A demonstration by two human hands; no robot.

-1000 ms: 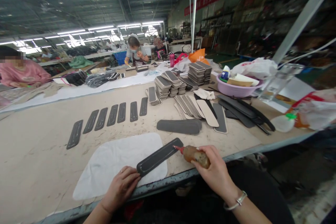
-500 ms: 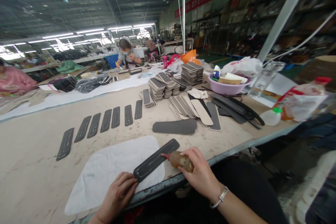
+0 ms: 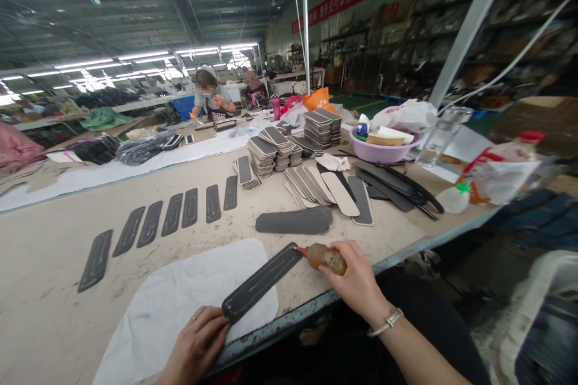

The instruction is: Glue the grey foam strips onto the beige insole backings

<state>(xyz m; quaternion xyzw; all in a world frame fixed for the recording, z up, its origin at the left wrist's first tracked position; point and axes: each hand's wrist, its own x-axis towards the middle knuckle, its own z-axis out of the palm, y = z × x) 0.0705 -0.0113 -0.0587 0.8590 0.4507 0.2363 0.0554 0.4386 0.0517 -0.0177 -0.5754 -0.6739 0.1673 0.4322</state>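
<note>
Fingers curled round a brown plastic bottle (image 3: 327,258), the right hand (image 3: 356,278) has moved the red tip (image 3: 301,250) to the long grey strip (image 3: 263,282)'s far end, so the shiny line likely grows, while the left hand (image 3: 199,335), fingers bunched, touches the near end on white cloth (image 3: 176,298).

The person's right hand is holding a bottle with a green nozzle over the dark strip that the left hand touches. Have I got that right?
Not quite: the nozzle is red, not green, as the head view shows. The right hand does hold the bottle over the dark strip, which the left hand touches.
</note>
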